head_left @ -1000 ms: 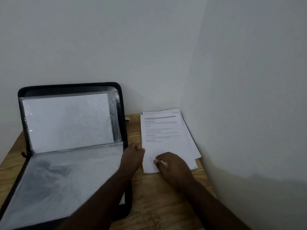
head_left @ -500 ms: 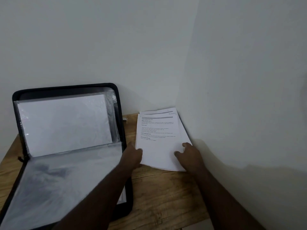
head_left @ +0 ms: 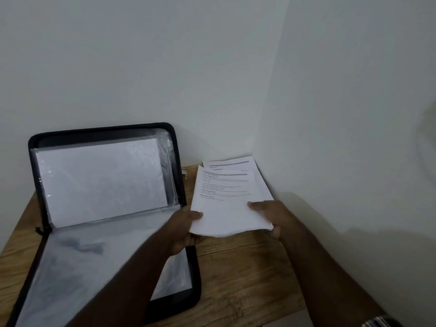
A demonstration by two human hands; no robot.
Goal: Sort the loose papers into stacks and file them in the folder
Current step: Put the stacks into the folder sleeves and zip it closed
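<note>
A stack of white printed papers (head_left: 226, 204) is lifted at its near edge, just off the wooden table. My left hand (head_left: 186, 228) grips the stack's near left corner, thumb on top. My right hand (head_left: 271, 215) grips the near right corner, thumb on top and fingers under. A black zip folder (head_left: 106, 208) lies open on the left. Its lid leans on the back wall, with white sheets (head_left: 101, 180) in clear sleeves. Another clear sleeve (head_left: 77, 267) covers the folder's lower half.
The wooden table (head_left: 240, 274) fits into a corner of two white walls, one behind and one close on the right. A small metal piece (head_left: 184, 173) sits by the back wall between folder and papers. Bare wood shows in front of the papers.
My hands moved to the two near corners of the paper stack and took hold. The stack is squared up and its near edge is raised off the table.
</note>
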